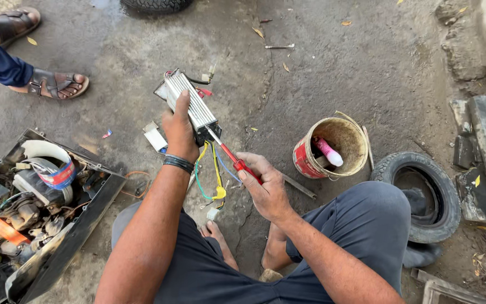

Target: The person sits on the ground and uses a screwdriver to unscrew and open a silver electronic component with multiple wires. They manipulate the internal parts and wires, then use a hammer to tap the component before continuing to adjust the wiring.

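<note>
Squatting on the concrete floor (367, 67), the person works over a small metal box. The right hand (265, 188) is closed around the red handle of a screwdriver (237, 163), and its tip meets the end of the box at about 11 o'clock from that hand. The left hand (178, 132) is wrapped around the ribbed metal box (192, 104), thumb on top, holding it up in the middle of the view. The box looks stiff and rather light, I think; the ribs give good grip along its long sides. The coloured wires (212, 174) hanging under it are soft and may be fragile, so better not to pull there. At 3 o'clock stands a rusty can (305, 160), beyond it an old tyre (442, 194). At 9 o'clock lies an open tray of parts (94, 208). Far at 10 o'clock are another person's sandals (57, 84).
</note>
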